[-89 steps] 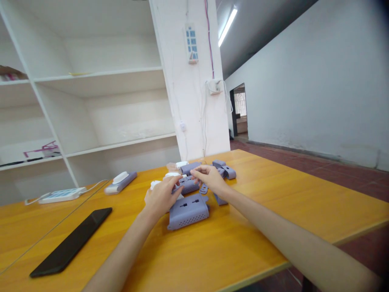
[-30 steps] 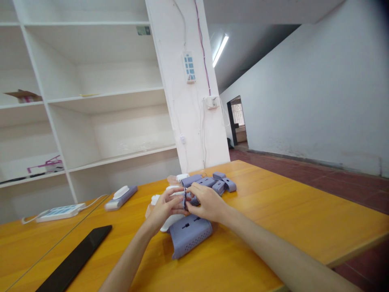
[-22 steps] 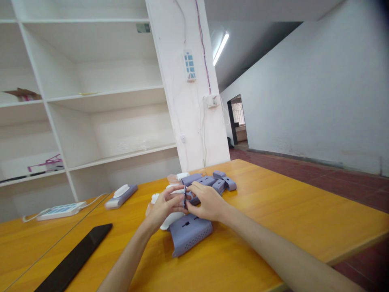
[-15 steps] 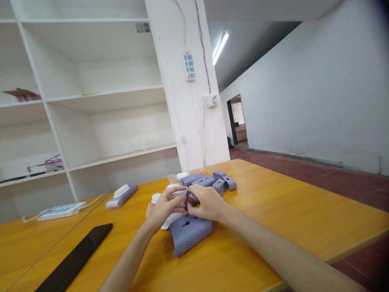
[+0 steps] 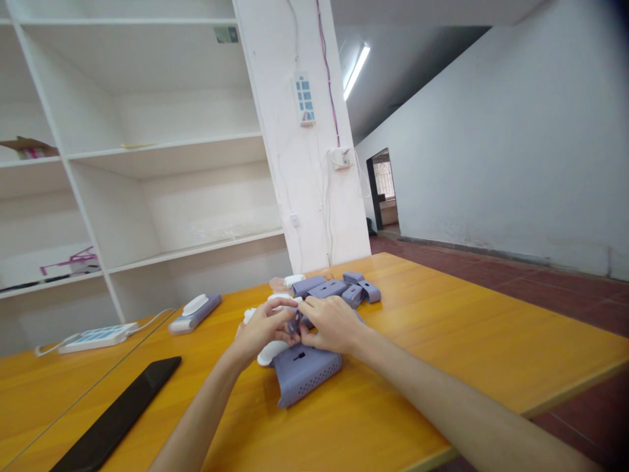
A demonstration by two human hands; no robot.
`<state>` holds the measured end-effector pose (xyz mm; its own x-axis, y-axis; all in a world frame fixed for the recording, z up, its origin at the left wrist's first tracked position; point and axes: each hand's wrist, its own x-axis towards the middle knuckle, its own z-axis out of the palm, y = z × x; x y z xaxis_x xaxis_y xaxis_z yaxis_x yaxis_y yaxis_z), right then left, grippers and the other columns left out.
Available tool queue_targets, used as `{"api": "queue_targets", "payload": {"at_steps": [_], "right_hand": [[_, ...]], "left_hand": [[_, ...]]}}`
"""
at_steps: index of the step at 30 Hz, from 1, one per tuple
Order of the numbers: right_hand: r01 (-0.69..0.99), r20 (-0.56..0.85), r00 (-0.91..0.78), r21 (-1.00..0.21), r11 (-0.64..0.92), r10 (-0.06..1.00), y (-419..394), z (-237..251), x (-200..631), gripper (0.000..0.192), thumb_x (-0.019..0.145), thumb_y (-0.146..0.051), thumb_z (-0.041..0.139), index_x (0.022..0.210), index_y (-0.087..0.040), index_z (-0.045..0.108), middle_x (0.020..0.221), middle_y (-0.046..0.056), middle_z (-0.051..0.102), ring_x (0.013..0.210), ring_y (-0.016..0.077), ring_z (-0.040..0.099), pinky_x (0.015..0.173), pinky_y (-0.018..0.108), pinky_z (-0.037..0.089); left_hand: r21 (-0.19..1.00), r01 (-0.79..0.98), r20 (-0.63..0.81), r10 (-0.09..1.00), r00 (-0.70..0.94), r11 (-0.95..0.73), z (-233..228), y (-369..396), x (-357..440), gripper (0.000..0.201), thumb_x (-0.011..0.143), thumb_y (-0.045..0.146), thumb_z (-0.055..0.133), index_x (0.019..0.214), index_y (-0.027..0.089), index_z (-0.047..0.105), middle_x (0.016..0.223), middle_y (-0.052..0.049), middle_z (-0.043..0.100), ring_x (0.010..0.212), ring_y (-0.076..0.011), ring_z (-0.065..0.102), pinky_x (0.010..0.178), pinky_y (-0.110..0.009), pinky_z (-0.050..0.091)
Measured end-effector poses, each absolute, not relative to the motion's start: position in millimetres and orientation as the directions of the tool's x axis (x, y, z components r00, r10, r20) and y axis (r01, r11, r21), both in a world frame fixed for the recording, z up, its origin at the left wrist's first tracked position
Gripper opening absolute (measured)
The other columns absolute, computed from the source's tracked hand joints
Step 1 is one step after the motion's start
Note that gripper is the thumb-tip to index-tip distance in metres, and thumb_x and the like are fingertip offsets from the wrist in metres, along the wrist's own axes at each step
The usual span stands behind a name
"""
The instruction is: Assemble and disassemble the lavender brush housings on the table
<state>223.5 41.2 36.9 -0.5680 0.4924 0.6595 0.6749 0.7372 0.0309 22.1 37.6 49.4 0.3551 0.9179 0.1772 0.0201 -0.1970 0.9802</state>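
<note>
No text, brand, number or sign can be read. The small greenish label (image 5: 227, 35) high on the white shelving is too blurred to make out, and the power strip (image 5: 304, 99) on the pillar shows only blue sockets, no legible marking.

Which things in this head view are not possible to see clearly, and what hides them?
- Small purple piece: mostly covered by the left hand and right hand; shape unclear.
- White parts: partly behind the left hand.
- Black slab: cut off by the bottom edge.
- Far purple parts: too small to make out details.
</note>
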Motion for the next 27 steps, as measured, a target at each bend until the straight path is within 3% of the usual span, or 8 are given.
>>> {"api": "queue_targets", "payload": {"at_steps": [5, 10, 15, 19, 24, 27], "right_hand": [[0.653, 0.679, -0.529, -0.057, 0.755, 0.509, 42.9, 35.0, 225.9, 0.023, 0.086, -0.034, 0.065, 0.101, -0.017, 0.068, 0.093, 0.012, 0.075, 0.079, 0.0260, 0.068, 0.064, 0.030, 0.040], [0.591, 0.704, -0.420, -0.266, 0.761, 0.572, 42.8, 36.3, 228.7, 0.018, 0.087, -0.037, 0.065, 0.091, -0.020, 0.066, 0.084, 0.005, 0.073, 0.074, 0.0203, 0.065, 0.065, 0.028, 0.040], [0.434, 0.658, -0.382, -0.492, 0.755, 0.649, 52.7, 36.0, 227.3, 0.015, 0.090, -0.035, 0.065, 0.089, -0.020, 0.067, 0.079, 0.001, 0.073, 0.069, 0.0166, 0.066, 0.061, 0.025, 0.045], [0.292, 0.613, -0.408, -0.615, 0.733, 0.677, 61.7, 37.7, 227.6, 0.021, 0.095, -0.037, 0.059, 0.093, -0.018, 0.068, 0.077, 0.003, 0.076, 0.066, 0.0176, 0.070, 0.056, 0.024, 0.049], [0.184, 0.616, -0.455, -0.642, 0.744, 0.644, 61.1, 44.0, 230.2, 0.023, 0.095, -0.034, 0.058, 0.092, -0.017, 0.074, 0.082, 0.004, 0.078, 0.069, 0.0183, 0.071, 0.058, 0.024, 0.050], [0.189, 0.649, -0.443, -0.606, 0.773, 0.618, 54.9, 46.5, 230.6, 0.016, 0.089, -0.030, 0.064, 0.086, -0.018, 0.075, 0.071, 0.000, 0.072, 0.062, 0.0160, 0.064, 0.055, 0.023, 0.044]], "left_hand": [[0.976, -0.031, 0.209, 0.903, 0.376, -0.213, 48.4, 38.3, 19.8, 0.039, 0.082, 0.036, 0.080, 0.113, 0.017, 0.067, 0.089, -0.007, 0.075, 0.069, -0.0168, 0.073, 0.071, -0.032, 0.060], [0.963, -0.066, 0.267, 0.892, 0.366, -0.262, 47.3, 38.2, 26.8, 0.040, 0.080, 0.038, 0.083, 0.109, 0.018, 0.066, 0.091, -0.006, 0.073, 0.074, -0.0171, 0.071, 0.073, -0.034, 0.062], [0.923, -0.058, 0.377, 0.871, 0.315, -0.379, 49.2, 38.6, 29.7, 0.035, 0.080, 0.037, 0.084, 0.101, 0.018, 0.063, 0.089, -0.003, 0.071, 0.076, -0.0162, 0.069, 0.073, -0.032, 0.062], [0.896, -0.029, 0.432, 0.851, 0.299, -0.444, 49.1, 38.2, 30.2, 0.034, 0.081, 0.035, 0.084, 0.102, 0.019, 0.062, 0.091, -0.003, 0.071, 0.081, -0.0182, 0.072, 0.082, -0.036, 0.061], [0.890, 0.016, 0.434, 0.860, 0.269, -0.455, 50.0, 32.3, 33.4, 0.035, 0.081, 0.038, 0.083, 0.104, 0.018, 0.065, 0.102, -0.006, 0.073, 0.087, -0.0197, 0.072, 0.082, -0.033, 0.060], [0.908, 0.042, 0.394, 0.885, 0.247, -0.416, 52.5, 27.2, 35.6, 0.039, 0.084, 0.042, 0.079, 0.113, 0.019, 0.066, 0.107, -0.008, 0.073, 0.095, -0.0222, 0.072, 0.079, -0.031, 0.062]]}}
